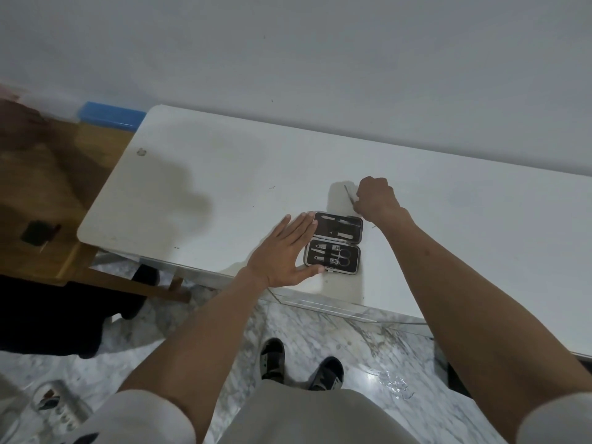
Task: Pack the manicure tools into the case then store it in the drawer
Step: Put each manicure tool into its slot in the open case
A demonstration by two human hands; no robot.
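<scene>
The manicure case lies open and flat on the white bench, close to the near edge, with its two halves hinged one behind the other. The near half holds small scissors, nail clippers and other slim metal tools strapped in place; the far half holds two more slim tools, and part of its dark lining shows bare. The left hand rests flat on the bench with fingers straight and spread, holding nothing; its fingertips touch the left side of the case and the thumb lies along the near left corner. The right hand sits just behind the far right corner of the case, fingers curled into a fist around a thin metal tool, whose slender pointed end projects to the left of the fist and angles away from the person. The tool's lower end is hidden by the hand, so its exact type cannot be told. Both forearms are bare, with pale sleeves at the bottom edge of the view. Below the bench, two sandalled feet stand on a marble-patterned floor. A wooden table stands to the left of the bench, with a blue box against the wall behind it.
</scene>
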